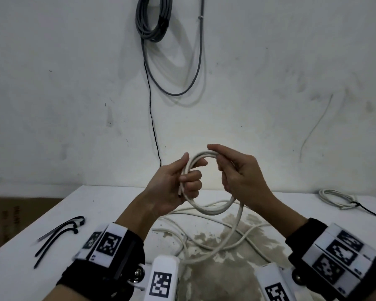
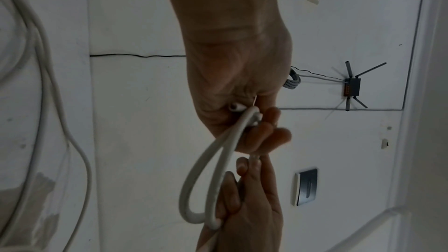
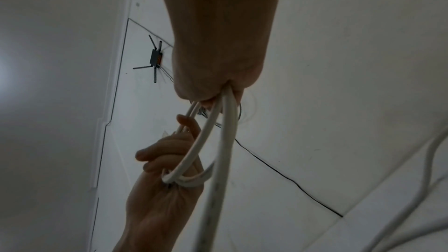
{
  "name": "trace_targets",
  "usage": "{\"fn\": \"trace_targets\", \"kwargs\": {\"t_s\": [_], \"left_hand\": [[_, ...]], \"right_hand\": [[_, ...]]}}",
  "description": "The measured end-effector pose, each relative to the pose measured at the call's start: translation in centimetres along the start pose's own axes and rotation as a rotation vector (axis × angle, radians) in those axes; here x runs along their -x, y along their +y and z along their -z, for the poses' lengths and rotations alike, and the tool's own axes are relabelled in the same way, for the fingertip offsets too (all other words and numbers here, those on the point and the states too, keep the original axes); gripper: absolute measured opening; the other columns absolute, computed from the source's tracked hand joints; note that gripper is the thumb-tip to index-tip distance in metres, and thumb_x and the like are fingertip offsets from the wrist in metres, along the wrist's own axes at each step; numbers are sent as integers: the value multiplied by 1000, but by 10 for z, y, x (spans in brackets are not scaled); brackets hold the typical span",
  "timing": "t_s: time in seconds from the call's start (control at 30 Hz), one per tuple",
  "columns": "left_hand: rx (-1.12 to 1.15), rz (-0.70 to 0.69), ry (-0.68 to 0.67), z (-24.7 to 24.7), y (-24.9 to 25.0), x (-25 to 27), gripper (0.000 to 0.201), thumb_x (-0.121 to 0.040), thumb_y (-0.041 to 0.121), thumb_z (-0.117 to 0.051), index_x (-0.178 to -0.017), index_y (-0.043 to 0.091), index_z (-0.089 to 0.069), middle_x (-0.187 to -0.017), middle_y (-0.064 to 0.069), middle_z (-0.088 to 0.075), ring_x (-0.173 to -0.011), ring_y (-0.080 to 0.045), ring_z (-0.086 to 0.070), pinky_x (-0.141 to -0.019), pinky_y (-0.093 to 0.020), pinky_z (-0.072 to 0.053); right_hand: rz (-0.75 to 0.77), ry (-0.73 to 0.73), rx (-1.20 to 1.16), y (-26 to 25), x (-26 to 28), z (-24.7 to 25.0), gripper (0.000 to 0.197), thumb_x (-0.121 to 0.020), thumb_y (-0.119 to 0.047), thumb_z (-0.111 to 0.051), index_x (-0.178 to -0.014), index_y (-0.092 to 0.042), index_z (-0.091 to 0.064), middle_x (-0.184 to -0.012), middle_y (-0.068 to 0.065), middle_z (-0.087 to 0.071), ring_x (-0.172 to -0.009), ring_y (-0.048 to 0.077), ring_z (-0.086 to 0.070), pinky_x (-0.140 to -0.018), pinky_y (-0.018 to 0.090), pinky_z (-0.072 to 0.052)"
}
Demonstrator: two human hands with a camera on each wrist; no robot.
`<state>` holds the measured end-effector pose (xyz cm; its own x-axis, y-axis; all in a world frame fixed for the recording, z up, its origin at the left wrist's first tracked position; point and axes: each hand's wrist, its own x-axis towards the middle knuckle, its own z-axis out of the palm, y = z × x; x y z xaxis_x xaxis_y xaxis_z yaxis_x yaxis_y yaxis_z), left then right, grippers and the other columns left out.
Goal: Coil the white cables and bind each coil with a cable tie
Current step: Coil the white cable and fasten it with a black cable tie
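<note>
- Both hands hold one white cable coil (image 1: 206, 183) in the air above the table (image 1: 109, 205): the left hand (image 1: 178, 185) has its fingers curled round the left side of the coil, with a cut end of cable sticking out under the fist, and the right hand (image 1: 237, 170) closes thumb and fingers over the top right of the coil.
- From the coil, loose white cable (image 1: 234, 233) hangs down to the table and lies there in wide bends, over a brownish stain.
- Only the head view shows the black cable ties (image 1: 59, 231) lying on the left part of the table, near its left edge, and a second white coil (image 1: 339, 197) at the far right, already bound with a black tie.
- Only the wrist views show a black router (image 2: 352, 86) with antennas high on the wall; the left wrist view also shows the cut cable end against the palm.
- A grey cable bundle (image 1: 152, 18) hangs on the wall behind.
- The table's middle is crossed by loose cable; its left and far parts are bare.
- The wrist bands carry square black-and-white code markers (image 1: 109, 242); I can read no words on them.
</note>
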<state>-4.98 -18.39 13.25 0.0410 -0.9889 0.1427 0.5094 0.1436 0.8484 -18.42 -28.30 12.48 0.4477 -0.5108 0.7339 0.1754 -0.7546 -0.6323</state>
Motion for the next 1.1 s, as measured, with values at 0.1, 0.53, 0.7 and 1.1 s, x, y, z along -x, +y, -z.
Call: {"fn": "trace_targets", "kwargs": {"t_s": [0.1, 0.53, 0.7, 1.1], "left_hand": [[-21, 0, 47, 3, -2, 1, 48, -97, 40, -27, -83, 5, -58, -45, 4, -37, -50, -15, -53, -49, -21, -47], [309, -31, -125, 16, -1, 6, 40, -97, 4, -29, -129, -16, -40, -81, -14, -59, -51, -12, -38, -57, -28, -40], [249, -85, -1, -1, -6, 0, 31, -81, 4, -44, -96, -10, -67, -64, -3, -59, -42, -10, -53, -43, -22, -48], [132, -306, 33, -17, -12, 0, 27, -82, 16, -43, -100, 5, -60, -59, 7, -49, -35, -2, -35, -41, -16, -34]], "right_hand": [[-10, 41, -46, -2, -4, 4, 35, -94, 3, -44, -107, -23, -65, -62, -3, -44, -36, 11, -33, -37, 18, -31], [-96, -88, -109, -17, -1, 9, 34, -98, -5, -40, -113, -26, -62, -77, -1, -51, -33, 15, -48, -38, 20, -38], [-116, -85, -78, -22, -2, 12, 33, -98, -6, -39, -113, -24, -62, -83, 2, -53, -33, 17, -52, -37, 20, -38], [-66, 64, -72, -24, -10, 13, 32, -97, -5, -42, -113, -24, -62, -89, 7, -60, -35, 18, -55, -34, 21, -42]]}}
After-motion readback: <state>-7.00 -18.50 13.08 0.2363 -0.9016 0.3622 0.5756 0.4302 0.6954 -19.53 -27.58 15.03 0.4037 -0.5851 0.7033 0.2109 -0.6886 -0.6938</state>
